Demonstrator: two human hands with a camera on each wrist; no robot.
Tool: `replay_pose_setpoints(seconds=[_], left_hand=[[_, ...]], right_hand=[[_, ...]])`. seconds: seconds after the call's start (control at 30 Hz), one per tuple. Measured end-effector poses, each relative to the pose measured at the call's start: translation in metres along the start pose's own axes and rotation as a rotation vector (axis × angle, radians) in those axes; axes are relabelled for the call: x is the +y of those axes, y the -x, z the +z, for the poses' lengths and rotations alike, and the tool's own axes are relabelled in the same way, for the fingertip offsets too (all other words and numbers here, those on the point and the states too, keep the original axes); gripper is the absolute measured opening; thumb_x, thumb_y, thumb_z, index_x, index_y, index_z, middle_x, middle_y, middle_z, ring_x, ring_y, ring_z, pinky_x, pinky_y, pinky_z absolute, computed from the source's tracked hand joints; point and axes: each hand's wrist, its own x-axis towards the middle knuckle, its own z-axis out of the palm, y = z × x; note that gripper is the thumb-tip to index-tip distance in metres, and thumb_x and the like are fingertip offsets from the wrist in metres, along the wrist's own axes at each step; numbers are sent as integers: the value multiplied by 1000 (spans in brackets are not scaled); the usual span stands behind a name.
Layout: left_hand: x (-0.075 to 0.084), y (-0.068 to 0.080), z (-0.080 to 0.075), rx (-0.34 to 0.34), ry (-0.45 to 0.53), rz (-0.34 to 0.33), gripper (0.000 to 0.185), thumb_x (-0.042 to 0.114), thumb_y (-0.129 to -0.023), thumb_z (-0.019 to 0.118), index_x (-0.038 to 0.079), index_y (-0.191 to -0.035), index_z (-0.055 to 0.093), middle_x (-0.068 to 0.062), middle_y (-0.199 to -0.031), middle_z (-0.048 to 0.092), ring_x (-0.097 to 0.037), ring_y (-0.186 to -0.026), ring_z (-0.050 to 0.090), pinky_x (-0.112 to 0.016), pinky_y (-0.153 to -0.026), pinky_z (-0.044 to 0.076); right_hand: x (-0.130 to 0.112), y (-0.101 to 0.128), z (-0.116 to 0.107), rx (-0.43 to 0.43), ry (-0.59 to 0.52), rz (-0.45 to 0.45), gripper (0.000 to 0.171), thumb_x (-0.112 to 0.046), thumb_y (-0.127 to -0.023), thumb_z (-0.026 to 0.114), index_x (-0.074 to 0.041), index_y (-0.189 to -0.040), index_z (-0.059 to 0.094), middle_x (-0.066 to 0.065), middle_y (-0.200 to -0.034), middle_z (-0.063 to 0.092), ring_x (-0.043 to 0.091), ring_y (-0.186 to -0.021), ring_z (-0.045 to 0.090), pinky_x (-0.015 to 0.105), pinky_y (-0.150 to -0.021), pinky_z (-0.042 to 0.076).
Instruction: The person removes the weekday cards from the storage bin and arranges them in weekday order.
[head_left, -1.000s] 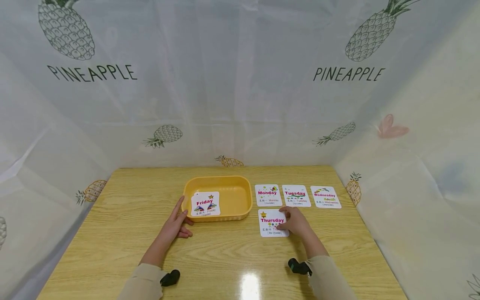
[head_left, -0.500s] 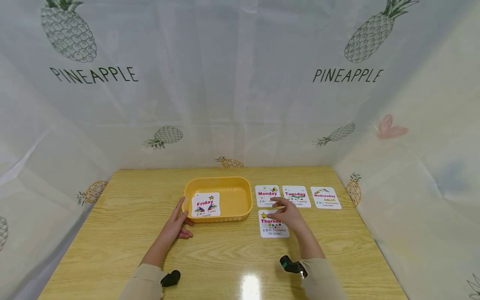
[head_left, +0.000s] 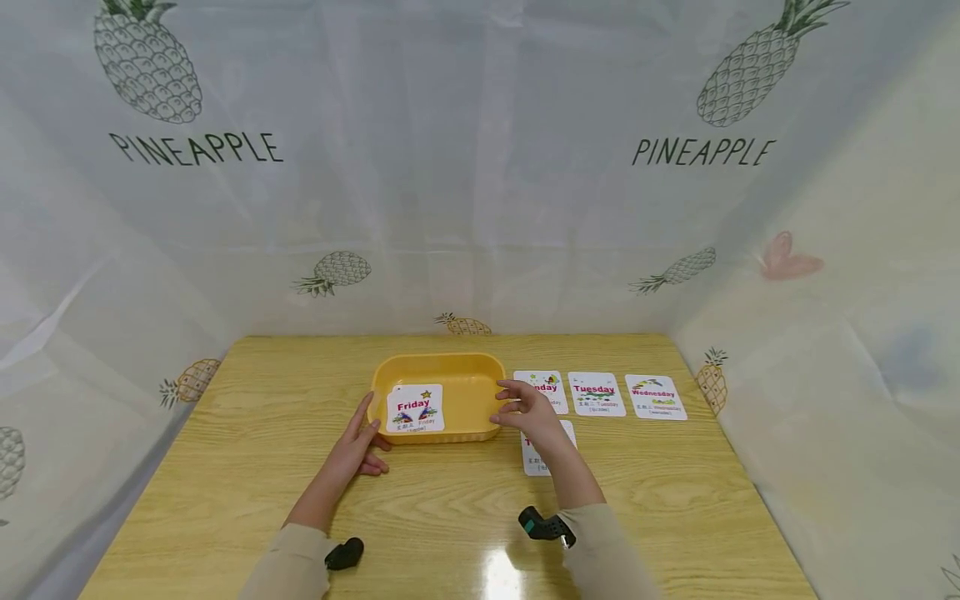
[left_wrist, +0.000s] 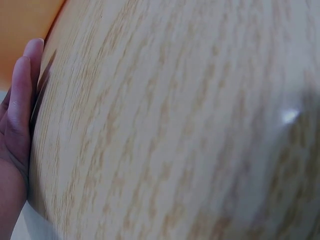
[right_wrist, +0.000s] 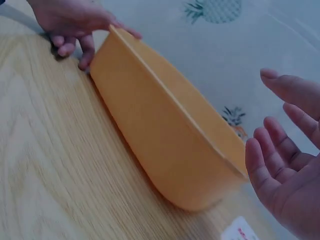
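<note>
My left hand [head_left: 351, 456] holds the left front corner of a yellow plastic basket [head_left: 474, 390], one digit at the rim and another against the outer wall. In the right wrist view, its remaining fingers are bent beside the wall. Inside the basket, at its left end, lies a white Friday card [head_left: 415, 408]. My right hand [head_left: 531, 410] is at the basket's right rim, fingers parted and holding nothing. It partly covers the Monday card [head_left: 553, 402] and the Thursday card [head_left: 537, 463] in the head view.
Right of the Monday card, the Tuesday card [head_left: 597, 394] and Wednesday card [head_left: 656, 397] complete a row on the wooden table [head_left: 247, 433]. Behind and at the sides hangs a pale cloth [head_left: 465, 208] printed with pineapples.
My right hand has left the Thursday card, which stays on the table below the Monday card, and has moved left to the basket's right rim. My left hand keeps its place.
</note>
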Motion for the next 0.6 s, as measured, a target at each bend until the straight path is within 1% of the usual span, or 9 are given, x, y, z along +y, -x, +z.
replay_pose_setpoints(seconds=[0.13, 0.27, 0.37, 0.47, 0.53, 0.6], left_hand=[[0, -1, 1, 12, 5, -9, 60, 41, -104, 44, 47, -154, 11, -22, -96, 64, -32, -60, 68, -35, -52, 57], [-1, -2, 1, 18, 6, -12, 58, 38, -105, 43, 48, -153, 13, -19, -93, 65, -30, -59, 68, -35, -51, 57], [-2, -2, 1, 18, 2, -5, 58, 38, -105, 43, 48, -153, 13, -17, -92, 65, -30, -59, 68, -35, -51, 57], [-2, -2, 1, 23, 4, -2, 58, 38, -105, 44, 48, -154, 13, -17, -91, 65, -30, -59, 68, -35, -51, 57], [-2, -2, 0, 25, 3, 3, 58, 38, -105, 44, 47, -154, 13, -17, -90, 65, -30, -59, 68, -35, -51, 57], [-2, -2, 1, 28, 3, 1, 58, 39, -105, 44, 47, -154, 13, -17, -90, 65, -30, -59, 68, -35, -51, 57]], right_hand=[[3, -10, 18, -39, -36, -10, 59, 1, -83, 75, -6, -137, 53, 24, -126, 50, 37, -105, 54, 29, -81, 54], [3, -21, 33, -67, -52, -12, 60, 5, -83, 74, -3, -138, 51, 25, -128, 51, 45, -115, 49, 28, -83, 53], [-3, -26, 42, -104, -44, -6, 60, 8, -83, 72, 2, -138, 49, 30, -130, 49, 48, -118, 47, 30, -86, 53], [-11, -30, 50, -152, -30, 17, 59, 8, -84, 71, 5, -138, 48, 31, -131, 48, 49, -121, 45, 35, -89, 53], [-11, -34, 55, -177, -20, 32, 59, 8, -83, 71, 6, -138, 47, 32, -132, 47, 50, -122, 45, 38, -92, 51], [-8, -39, 59, -183, -11, 52, 60, 7, -83, 73, 5, -138, 49, 31, -133, 48, 49, -123, 45, 40, -94, 50]])
